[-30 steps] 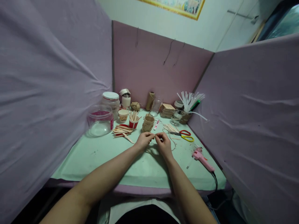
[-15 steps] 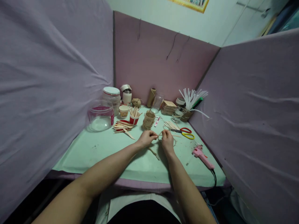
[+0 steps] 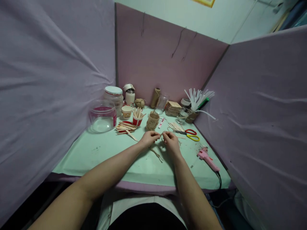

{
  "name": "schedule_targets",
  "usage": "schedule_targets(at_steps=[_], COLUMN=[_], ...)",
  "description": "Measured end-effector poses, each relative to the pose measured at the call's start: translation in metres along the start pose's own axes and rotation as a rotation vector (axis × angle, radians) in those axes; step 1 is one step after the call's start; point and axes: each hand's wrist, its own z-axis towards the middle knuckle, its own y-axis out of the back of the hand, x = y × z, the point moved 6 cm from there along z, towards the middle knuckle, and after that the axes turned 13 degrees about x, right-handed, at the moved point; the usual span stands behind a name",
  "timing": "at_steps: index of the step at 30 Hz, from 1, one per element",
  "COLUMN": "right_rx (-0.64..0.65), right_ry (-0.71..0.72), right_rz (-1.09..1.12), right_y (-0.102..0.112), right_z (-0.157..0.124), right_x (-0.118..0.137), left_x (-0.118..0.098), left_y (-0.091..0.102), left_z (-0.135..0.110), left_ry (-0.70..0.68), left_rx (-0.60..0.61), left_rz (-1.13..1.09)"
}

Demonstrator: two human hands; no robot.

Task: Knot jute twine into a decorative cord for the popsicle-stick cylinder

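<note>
Both hands meet over the middle of the table, pinching a thin strand of twine. My left hand [image 3: 149, 138] is closed on it with thumb and fingertips. Close beside it, my right hand [image 3: 170, 140] is closed on the same strand, fingers bent. A loose end of the twine [image 3: 156, 154] hangs below my left hand with a frayed tip. Just beyond the hands stands a small twine-wrapped cup [image 3: 153, 121]. To the right of my right hand lie scissors [image 3: 189, 134] with red and yellow handles. The strand's short stretch between the fingertips is too fine to make out fully.
A pink glue gun [image 3: 207, 159] lies at the right edge, its cord hanging down. On the left are a clear plastic tub [image 3: 103, 118], craft sticks [image 3: 126, 126] and a red cup [image 3: 137, 120] of sticks. Glue sticks [image 3: 196, 100] stand at the back right.
My hands have drawn closer together, and the right hand has turned inward with its fingertips near the left's. The camera view has shifted slightly.
</note>
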Motion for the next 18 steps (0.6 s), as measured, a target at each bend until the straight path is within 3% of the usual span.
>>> schedule_targets(at_steps=[5,9,13,18], right_rx=[-0.029,-0.089,0.001,0.005], right_ry=[0.063,0.036,-0.011,0.067], right_rz=[-0.181,-0.171,-0.082,-0.060], right_y=[0.0005,0.0022,-0.0006,0.0007], right_z=[-0.0004,-0.0012,0.0013,0.0001], right_x=[0.0014,-0.0023,-0.0071,0.0020], left_x=[-0.0066,-0.0087,-0.0030,-0.0056], left_y=[0.0011,0.0025,0.0023,0.0020], left_z=[-0.0009,-0.0019,-0.0009,-0.0028], left_ry=[-0.059,-0.078,-0.035,-0.001], left_rx=[-0.035,-0.063,-0.015,-0.001], left_rz=[0.199,0.308,0.190,-0.037])
